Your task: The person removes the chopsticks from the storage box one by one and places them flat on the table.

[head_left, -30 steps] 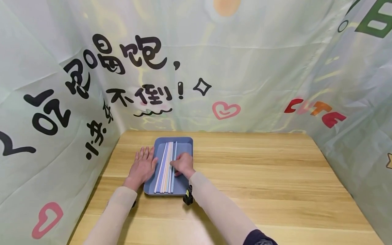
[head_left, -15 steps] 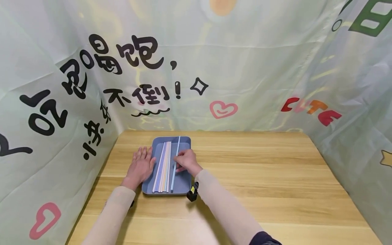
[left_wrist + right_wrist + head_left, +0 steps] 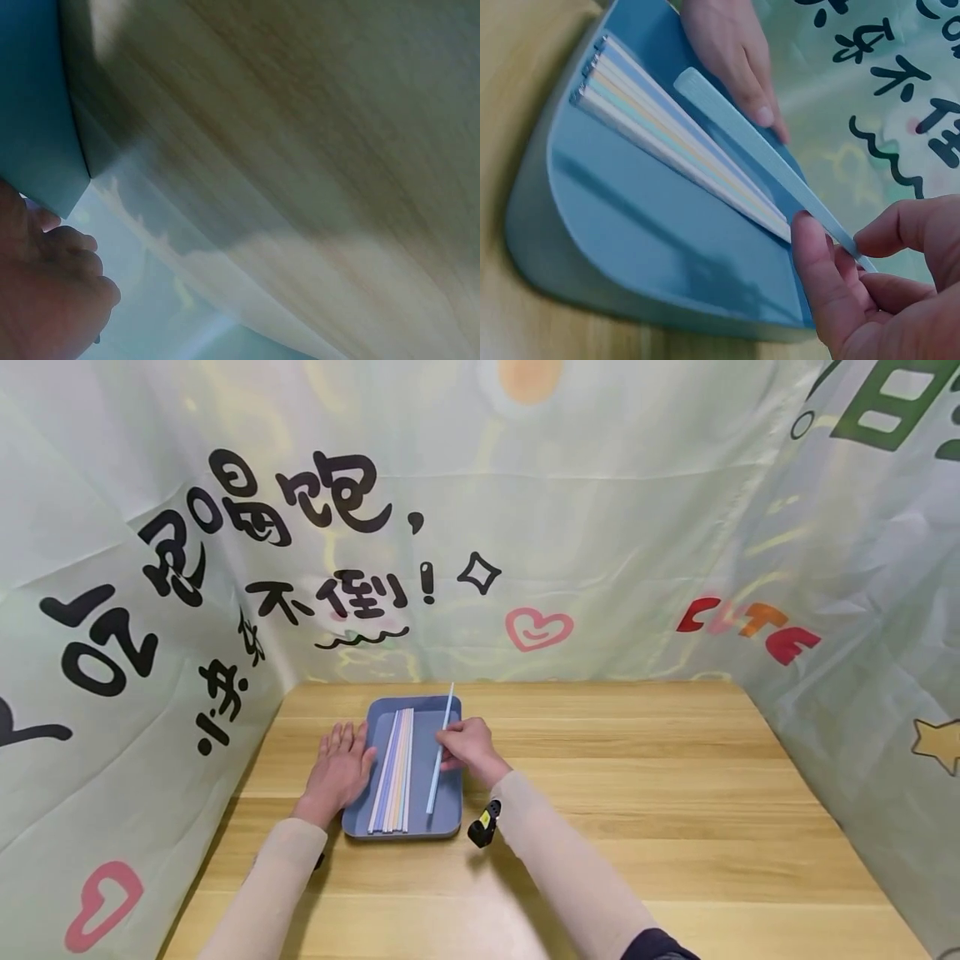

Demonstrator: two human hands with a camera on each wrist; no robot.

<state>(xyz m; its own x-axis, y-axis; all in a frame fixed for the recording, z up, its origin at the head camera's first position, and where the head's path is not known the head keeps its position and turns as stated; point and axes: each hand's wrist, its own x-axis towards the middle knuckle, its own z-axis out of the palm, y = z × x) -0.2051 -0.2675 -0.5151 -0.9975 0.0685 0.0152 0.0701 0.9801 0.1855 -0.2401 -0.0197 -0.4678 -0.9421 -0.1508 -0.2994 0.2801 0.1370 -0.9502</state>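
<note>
In the head view, my right hand [image 3: 471, 746] pinches one light blue chopstick [image 3: 432, 791] between thumb and fingers, raised over the right half of a blue-grey tray [image 3: 420, 743]. The right wrist view shows this chopstick [image 3: 754, 150] slanting away from the fingertips, apart from the others. Several pastel chopsticks [image 3: 392, 777] lie side by side along the tray's left half. My left hand [image 3: 341, 775] rests at the tray's left edge, fingers straight and pointing away from me. Only part of the left hand [image 3: 52, 292] shows in the left wrist view, beside the tray's wall.
The tray stands on the left part of a wooden table [image 3: 637, 802]. Printed cloth walls [image 3: 615, 552] enclose the table at the back and both sides. A small black camera [image 3: 484, 824] hangs at my right wrist.
My right hand has drawn the light blue chopstick off the right side of the row, then lifted it up and rightward. The left hand stays at the tray's edge. The head view shifts slightly.
</note>
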